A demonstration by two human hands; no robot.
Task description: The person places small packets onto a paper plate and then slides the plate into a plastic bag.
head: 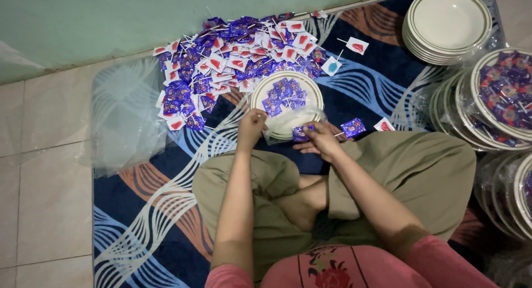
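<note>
from the head view, the person sits cross-legged on a blue patterned rug. the left hand pinches the edge of a clear plastic bag lying over a round white plate with a dark rim. the right hand grasps a small purple wrapped lollipop at the bag's mouth. a heap of purple and white wrapped lollipops lies just beyond the plate.
</note>
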